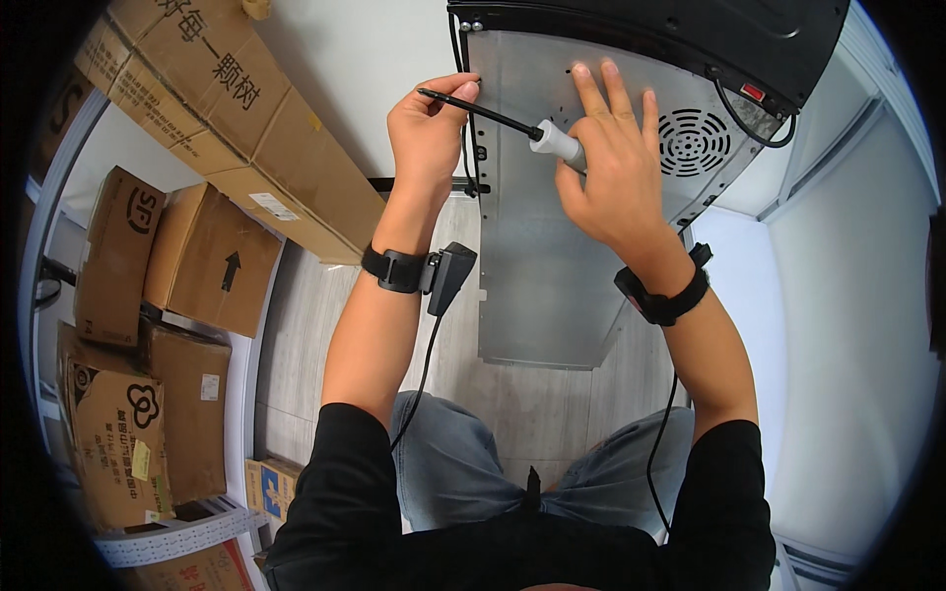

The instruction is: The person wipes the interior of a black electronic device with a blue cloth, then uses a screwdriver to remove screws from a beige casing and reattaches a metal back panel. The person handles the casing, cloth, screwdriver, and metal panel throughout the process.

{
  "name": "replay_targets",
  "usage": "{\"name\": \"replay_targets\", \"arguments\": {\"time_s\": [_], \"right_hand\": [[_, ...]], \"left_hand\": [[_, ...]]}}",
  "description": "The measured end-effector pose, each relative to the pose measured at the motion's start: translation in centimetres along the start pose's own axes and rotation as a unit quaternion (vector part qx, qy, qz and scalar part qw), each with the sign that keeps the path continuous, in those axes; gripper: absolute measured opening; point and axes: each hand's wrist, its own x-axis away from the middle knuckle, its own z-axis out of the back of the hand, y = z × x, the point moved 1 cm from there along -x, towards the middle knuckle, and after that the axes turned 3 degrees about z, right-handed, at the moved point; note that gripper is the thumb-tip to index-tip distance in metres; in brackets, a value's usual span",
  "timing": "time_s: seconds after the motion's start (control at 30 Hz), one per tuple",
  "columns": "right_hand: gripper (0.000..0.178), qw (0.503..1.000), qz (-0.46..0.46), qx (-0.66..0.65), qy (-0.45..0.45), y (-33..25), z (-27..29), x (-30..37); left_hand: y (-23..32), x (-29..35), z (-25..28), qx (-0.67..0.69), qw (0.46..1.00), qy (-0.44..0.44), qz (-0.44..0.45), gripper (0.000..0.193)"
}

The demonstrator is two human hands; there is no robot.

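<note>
A screwdriver [555,144] with a grey-white handle and a long black shaft is tucked under the thumb side of my right hand [619,177]. The outstretched fingers of that hand rest on the metal panel [542,236] of a tall black-topped appliance. My left hand [431,128] is at the panel's left edge, thumb and forefinger pinched together beside a black cable [465,148]. The screwdriver's shaft crosses over the left hand, its tip pointing left. What the left fingertips pinch is too small or hidden to name.
A round vent grille [694,143] and a red switch [752,92] are on the appliance's right side. Tall cardboard boxes [286,148] lean at the left, beside a shelf [182,537] of more cartons. A white sliding door [852,315] stands at the right.
</note>
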Motion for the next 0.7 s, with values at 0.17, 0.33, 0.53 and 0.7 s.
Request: {"name": "replay_targets", "arguments": {"time_s": [0.17,0.33,0.53,0.7], "right_hand": [[0.009,1.000,0.003,-0.004,0.008,0.01,-0.08,0.03],[0.008,1.000,0.002,0.002,0.009,0.12,-0.20,0.08],[0.009,1.000,0.005,0.005,0.016,0.13,-0.29,0.15],[0.011,1.000,0.005,0.000,0.013,0.19,-0.33,0.26]], "left_hand": [[-0.24,0.04,-0.60,-0.015,0.998,0.046,-0.030,0.018],[-0.17,0.09,-0.77,-0.056,0.994,0.069,-0.060,0.017],[-0.02,0.03,-1.05,-0.039,0.992,0.081,-0.090,0.011],[-0.06,-0.28,-0.74,-0.065,0.991,0.071,-0.088,0.013]]}}
